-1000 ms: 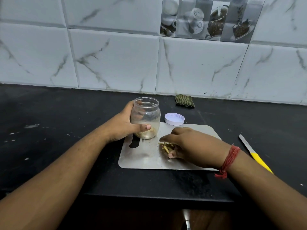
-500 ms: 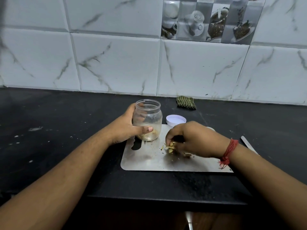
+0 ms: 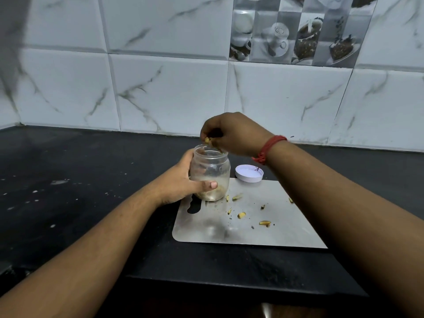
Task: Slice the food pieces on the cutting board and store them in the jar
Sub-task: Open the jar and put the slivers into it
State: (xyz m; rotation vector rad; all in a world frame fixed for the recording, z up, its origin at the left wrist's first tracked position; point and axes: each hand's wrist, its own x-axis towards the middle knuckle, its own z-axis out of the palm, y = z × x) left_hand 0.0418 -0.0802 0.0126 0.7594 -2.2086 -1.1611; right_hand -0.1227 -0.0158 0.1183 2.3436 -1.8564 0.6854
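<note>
From the head camera, the left hand is gripping the clear, rounded jar, standing upright on the flat steel cutting board. The right hand is pinching pale yellow food pieces above its open mouth. More slivers are lying scattered on the board.

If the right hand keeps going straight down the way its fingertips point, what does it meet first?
Most likely the open mouth of the clear plastic jar, which the left hand grips. The right hand pinches yellowish food pieces just above its rim; exact depth alignment is uncertain.
</note>
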